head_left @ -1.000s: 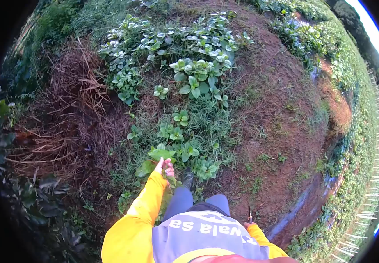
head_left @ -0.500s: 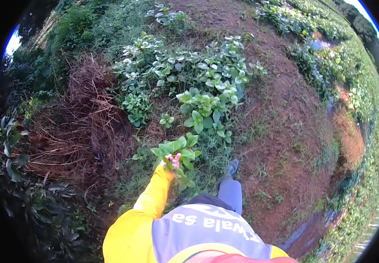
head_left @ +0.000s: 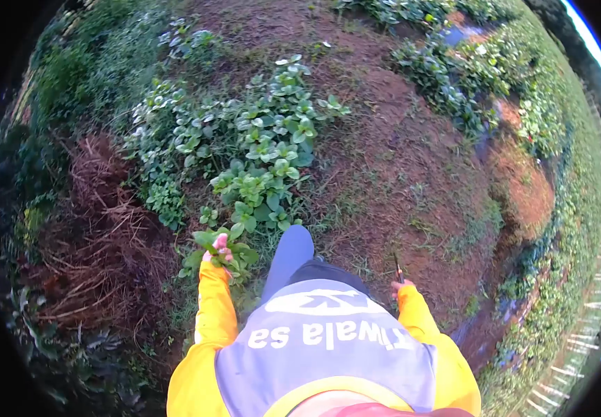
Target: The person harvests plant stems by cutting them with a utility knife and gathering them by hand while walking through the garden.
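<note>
Green leafy stems (head_left: 243, 254) are bunched in my left hand (head_left: 220, 249), whose fingers close around them at the lower left of centre. Out to the right, my right hand (head_left: 402, 285) grips a thin dark tool (head_left: 398, 265) that points upward in the view, over bare brown soil. The tool's exact kind is too small to tell. A patch of leafy plants (head_left: 272, 139) grows just beyond my left hand and knee.
Dry brown stalks (head_left: 106, 250) lie heaped at the left. Brown soil (head_left: 384, 153) slopes through the middle. More leafy rows (head_left: 439, 83) and a mound of dry orange-brown matter (head_left: 523, 187) are on the right. My bent leg (head_left: 292, 250) is in front.
My right hand has come into view with the dark tool. My left hand, still holding the leafy stems, sits further left. The view has turned, and the plants appear shifted left.
</note>
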The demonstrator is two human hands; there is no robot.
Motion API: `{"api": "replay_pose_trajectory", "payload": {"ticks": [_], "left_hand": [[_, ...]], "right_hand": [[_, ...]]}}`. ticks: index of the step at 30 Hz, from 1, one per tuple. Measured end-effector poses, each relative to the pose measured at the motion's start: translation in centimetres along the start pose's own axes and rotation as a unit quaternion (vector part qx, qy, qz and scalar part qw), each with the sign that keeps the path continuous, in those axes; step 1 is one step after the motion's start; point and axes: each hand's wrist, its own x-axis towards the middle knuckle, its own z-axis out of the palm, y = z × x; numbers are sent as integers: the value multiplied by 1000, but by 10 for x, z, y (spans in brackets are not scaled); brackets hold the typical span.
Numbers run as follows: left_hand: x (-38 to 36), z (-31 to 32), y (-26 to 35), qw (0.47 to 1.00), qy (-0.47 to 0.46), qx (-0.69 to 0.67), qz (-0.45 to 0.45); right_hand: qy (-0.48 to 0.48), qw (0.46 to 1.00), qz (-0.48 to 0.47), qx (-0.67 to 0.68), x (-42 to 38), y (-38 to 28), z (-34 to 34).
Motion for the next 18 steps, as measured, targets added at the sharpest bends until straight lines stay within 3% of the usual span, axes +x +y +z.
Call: {"api": "replay_pose_trajectory", "payload": {"ticks": [2,6,8,11,12,13,14,15,16,17,18], "left_hand": [[13,42,-15,986,158,-31,51],[59,56,-39,979,175,69,81],[93,55,-43,976,199,53,67],[131,71,-44,938,340,37,50],[154,25,-33,957,273,99,-3],[155,58,-34,939,327,102,8],[158,99,-39,917,386,99,18],[161,126,-39,904,417,98,16],[169,147,-34,891,444,98,15],[185,141,-23,861,482,142,-73],[182,181,-24,875,472,106,-28]], "right_hand": [[11,999,-12,-47,3,-37,-8],[1,999,-25,-44,-10,-119,-15],[-7,999,-33,-30,-5,-151,-25],[-16,999,-35,-33,32,-177,-37],[-25,998,-18,-49,44,-182,-47],[-34,997,2,-70,49,-195,-55],[3,989,3,-149,1,-240,-65],[-31,986,-5,-161,3,-250,-75],[-63,983,-16,-170,9,-253,-88],[-78,974,-20,-210,44,-231,-101],[-93,964,-20,-249,71,-217,-114]]}}
